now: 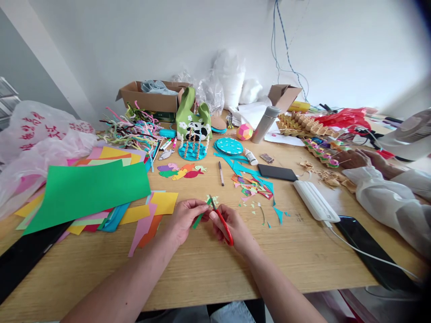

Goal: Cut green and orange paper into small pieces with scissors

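Observation:
My left hand (186, 218) pinches a narrow strip of green paper (198, 220) above the middle of the table. In my right hand (235, 224) is a pair of scissors (224, 227) with red handles, its blades pointing up and away beside the strip's top end. Whether the blades touch the paper is hard to see. Just beyond the hands lie small pale green paper scraps (215, 199). Cut-out paper fish (184, 172) in several colours rest further back, left of a pen (221, 173).
Large green sheets (97, 188) cover a coloured paper pile at left. Blue offcuts (249, 170) and scraps lie right of centre. A white power bank (316, 202) with a cable and a dark phone (373, 251) sit at right. Another person's hands (367, 160) work on an egg carton.

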`<state>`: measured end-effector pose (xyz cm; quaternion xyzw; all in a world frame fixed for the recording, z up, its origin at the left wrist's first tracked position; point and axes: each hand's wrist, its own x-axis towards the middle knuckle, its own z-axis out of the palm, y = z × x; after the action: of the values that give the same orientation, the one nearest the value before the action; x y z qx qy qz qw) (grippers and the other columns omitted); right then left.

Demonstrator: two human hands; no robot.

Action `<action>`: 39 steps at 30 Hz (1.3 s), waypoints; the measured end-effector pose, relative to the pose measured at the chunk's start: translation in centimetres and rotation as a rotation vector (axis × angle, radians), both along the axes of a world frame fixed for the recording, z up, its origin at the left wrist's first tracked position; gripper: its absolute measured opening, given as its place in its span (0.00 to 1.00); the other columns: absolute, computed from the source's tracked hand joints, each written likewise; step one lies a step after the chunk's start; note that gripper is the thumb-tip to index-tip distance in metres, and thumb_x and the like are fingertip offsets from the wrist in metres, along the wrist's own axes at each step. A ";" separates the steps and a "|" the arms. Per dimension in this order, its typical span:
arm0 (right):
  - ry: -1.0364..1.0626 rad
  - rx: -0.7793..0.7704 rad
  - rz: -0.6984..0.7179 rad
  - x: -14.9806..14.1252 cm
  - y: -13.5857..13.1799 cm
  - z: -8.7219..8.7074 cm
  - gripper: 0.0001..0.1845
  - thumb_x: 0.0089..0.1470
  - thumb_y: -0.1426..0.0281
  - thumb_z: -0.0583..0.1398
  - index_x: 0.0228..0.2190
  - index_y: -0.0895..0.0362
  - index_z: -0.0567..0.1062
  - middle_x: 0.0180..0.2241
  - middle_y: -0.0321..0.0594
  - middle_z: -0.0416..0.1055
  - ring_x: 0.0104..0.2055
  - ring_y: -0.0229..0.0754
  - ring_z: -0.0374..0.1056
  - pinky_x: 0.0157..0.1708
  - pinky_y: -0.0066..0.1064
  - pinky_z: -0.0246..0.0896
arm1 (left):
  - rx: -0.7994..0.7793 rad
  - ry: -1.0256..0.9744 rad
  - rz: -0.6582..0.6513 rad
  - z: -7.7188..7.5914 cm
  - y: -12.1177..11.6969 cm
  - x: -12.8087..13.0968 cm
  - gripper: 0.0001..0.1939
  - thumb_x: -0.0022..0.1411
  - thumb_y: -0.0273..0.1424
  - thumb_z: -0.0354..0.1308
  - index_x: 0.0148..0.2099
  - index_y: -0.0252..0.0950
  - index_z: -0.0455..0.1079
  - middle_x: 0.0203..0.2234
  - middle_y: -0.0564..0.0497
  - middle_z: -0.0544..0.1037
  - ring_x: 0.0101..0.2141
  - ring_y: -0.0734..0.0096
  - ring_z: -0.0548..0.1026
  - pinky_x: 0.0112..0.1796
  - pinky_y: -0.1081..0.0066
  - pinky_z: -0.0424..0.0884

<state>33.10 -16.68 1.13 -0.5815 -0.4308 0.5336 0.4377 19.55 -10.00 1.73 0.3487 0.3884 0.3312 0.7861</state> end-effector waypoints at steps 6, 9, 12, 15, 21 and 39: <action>-0.021 -0.029 0.010 -0.1 0.0 0.1 0.28 0.46 0.43 0.60 0.25 0.55 0.60 0.16 0.30 0.66 0.14 0.31 0.60 0.12 0.21 0.52 | 0.057 0.012 0.044 -0.6 0.1 0.1 0.10 0.41 0.32 0.70 0.27 0.32 0.77 0.26 0.47 0.80 0.30 0.70 0.74 0.35 0.72 0.67; -0.026 -0.045 0.006 -0.2 0.0 0.2 0.29 0.44 0.43 0.60 0.25 0.55 0.59 0.16 0.30 0.66 0.14 0.31 0.60 0.12 0.21 0.51 | 0.059 0.015 0.076 -0.8 0.1 0.2 0.10 0.40 0.31 0.70 0.27 0.32 0.77 0.26 0.47 0.80 0.31 0.69 0.75 0.36 0.71 0.67; -0.021 -0.050 -0.002 -0.3 0.0 0.2 0.30 0.43 0.42 0.60 0.25 0.55 0.59 0.15 0.29 0.65 0.13 0.30 0.59 0.12 0.21 0.50 | 0.056 0.017 0.090 -0.7 0.0 0.3 0.10 0.39 0.31 0.69 0.27 0.32 0.77 0.26 0.47 0.80 0.30 0.70 0.75 0.36 0.72 0.67; -0.017 -0.053 -0.004 -0.4 0.1 0.1 0.30 0.43 0.42 0.61 0.25 0.55 0.59 0.15 0.29 0.65 0.13 0.30 0.59 0.11 0.21 0.51 | 0.058 0.020 0.109 -0.6 -0.3 0.4 0.10 0.39 0.31 0.69 0.27 0.33 0.77 0.25 0.48 0.80 0.29 0.71 0.74 0.34 0.72 0.67; -0.016 -0.056 -0.007 -0.4 0.1 -0.1 0.30 0.43 0.42 0.60 0.25 0.55 0.59 0.15 0.29 0.65 0.12 0.30 0.58 0.10 0.20 0.49 | 0.061 -0.004 0.148 -0.5 -0.7 0.7 0.09 0.39 0.31 0.69 0.26 0.33 0.77 0.24 0.48 0.80 0.29 0.71 0.73 0.34 0.72 0.67; -0.036 -0.074 -0.011 -0.3 0.0 0.1 0.28 0.45 0.43 0.60 0.25 0.55 0.59 0.15 0.28 0.65 0.12 0.30 0.58 0.10 0.20 0.49 | 0.068 0.003 0.156 -0.1 -0.8 0.7 0.08 0.37 0.30 0.69 0.24 0.34 0.76 0.22 0.49 0.79 0.27 0.71 0.73 0.34 0.72 0.67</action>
<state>32.79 -16.66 1.24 -0.6092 -0.4153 0.5362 0.4109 20.24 -10.77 1.64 0.3445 0.4041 0.4039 0.7449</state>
